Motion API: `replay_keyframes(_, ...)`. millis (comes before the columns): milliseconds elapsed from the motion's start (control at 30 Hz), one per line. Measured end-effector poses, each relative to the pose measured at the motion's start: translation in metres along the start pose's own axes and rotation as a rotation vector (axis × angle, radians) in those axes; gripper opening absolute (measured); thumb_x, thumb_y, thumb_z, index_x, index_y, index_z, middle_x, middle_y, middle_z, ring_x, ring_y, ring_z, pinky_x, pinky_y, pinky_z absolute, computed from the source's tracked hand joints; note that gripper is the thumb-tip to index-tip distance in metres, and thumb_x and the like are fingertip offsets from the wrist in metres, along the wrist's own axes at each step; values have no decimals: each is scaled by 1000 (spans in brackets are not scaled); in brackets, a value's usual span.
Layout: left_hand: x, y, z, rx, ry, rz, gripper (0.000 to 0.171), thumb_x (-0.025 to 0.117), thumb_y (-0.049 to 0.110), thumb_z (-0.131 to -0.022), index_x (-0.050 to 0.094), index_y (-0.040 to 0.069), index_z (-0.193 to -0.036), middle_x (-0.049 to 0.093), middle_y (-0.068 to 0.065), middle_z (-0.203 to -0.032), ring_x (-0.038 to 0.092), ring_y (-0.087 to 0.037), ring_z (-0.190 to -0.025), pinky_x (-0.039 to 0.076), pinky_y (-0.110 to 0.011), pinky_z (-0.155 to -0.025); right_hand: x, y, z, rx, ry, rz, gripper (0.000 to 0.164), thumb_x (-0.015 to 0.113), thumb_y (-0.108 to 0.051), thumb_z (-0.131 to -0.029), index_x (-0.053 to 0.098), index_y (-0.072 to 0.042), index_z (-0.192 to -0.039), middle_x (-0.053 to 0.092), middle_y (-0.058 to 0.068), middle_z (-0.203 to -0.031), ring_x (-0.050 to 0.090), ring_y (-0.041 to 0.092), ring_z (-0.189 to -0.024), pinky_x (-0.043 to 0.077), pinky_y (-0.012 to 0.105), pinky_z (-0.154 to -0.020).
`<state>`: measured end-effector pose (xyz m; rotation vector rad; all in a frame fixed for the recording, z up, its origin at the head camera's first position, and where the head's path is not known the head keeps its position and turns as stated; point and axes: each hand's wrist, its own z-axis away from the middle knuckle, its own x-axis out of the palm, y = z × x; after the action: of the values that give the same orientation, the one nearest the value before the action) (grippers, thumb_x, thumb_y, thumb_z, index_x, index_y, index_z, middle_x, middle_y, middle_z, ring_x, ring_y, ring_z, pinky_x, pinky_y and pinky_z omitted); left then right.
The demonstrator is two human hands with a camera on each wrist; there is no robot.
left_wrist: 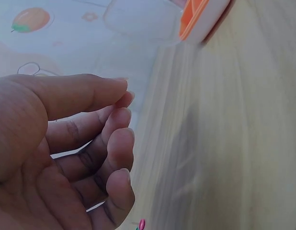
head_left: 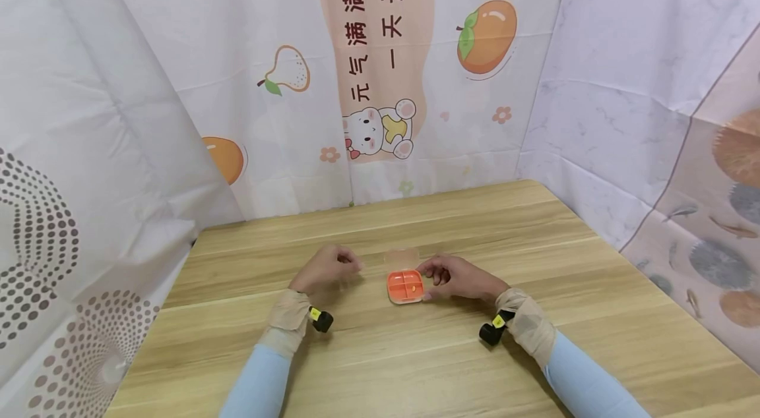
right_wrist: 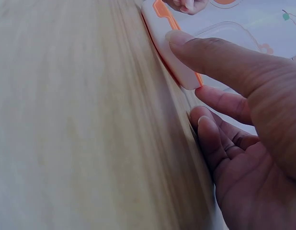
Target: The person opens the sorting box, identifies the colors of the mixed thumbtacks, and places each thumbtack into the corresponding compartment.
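Observation:
A small orange pill box (head_left: 406,285) with four compartments lies open on the wooden table. Its clear lid (head_left: 401,258) is folded back toward the far side. A tiny yellow piece (head_left: 414,288) sits in one compartment. My right hand (head_left: 460,277) holds the box at its right side, the thumb along the near wall and the index finger at the corner. To the left of the box, apart from it, is my left hand (head_left: 330,268). Its fingers are loosely curled, with the thumb tip overlapping the index fingertip; nothing shows between them in the left wrist view.
The wooden table (head_left: 380,358) stretches around the box, its far edge against a printed cloth (head_left: 285,161). A small pink thing (left_wrist: 142,224) shows at the bottom of the left wrist view. Cameras are strapped on both wrists.

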<state>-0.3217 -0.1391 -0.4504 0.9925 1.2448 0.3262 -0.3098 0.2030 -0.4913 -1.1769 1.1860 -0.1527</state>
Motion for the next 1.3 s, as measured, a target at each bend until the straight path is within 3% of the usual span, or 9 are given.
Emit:
replay_keyframes(533, -24, -18, 11, -53, 73, 37, 22, 64, 20, -95, 72, 2, -105, 69, -10, -96, 63, -29, -80, 51, -37, -71, 0, 2, -2, 20, 2, 8, 54, 80, -37, -79, 62, -16, -125, 59, 6, -105, 53, 22, -88, 47, 30, -74)
replay_keyframes(733, -30, -27, 12, -101, 100, 105, 24, 65, 18, -95, 71, -2, -105, 68, -17, -99, 62, -36, -80, 51, -42, -71, 1, 2, -2, 20, 1, 14, 54, 80, -38, -79, 62, -16, -125, 59, 6, -105, 53, 21, -88, 47, 30, -75)
replay_keyframes(1100, -40, -39, 14, -211, 178, 112, 23, 64, 21, -95, 72, 1, -104, 68, -14, -99, 64, -30, -78, 51, -39, -70, 0, 2, -1, 19, 1, 11, 55, 80, -38, -79, 61, -16, -126, 59, 7, -104, 53, 22, -89, 47, 30, -75)
replay_keyframes(1300, -43, -45, 17, -224, 206, 107, 22, 64, 19, -94, 71, 0, -104, 68, -12, -95, 64, -30, -78, 51, -39, -71, 0, 3, -2, 19, 3, 5, 55, 80, -37, -79, 62, -16, -125, 59, 7, -105, 53, 23, -89, 47, 31, -76)
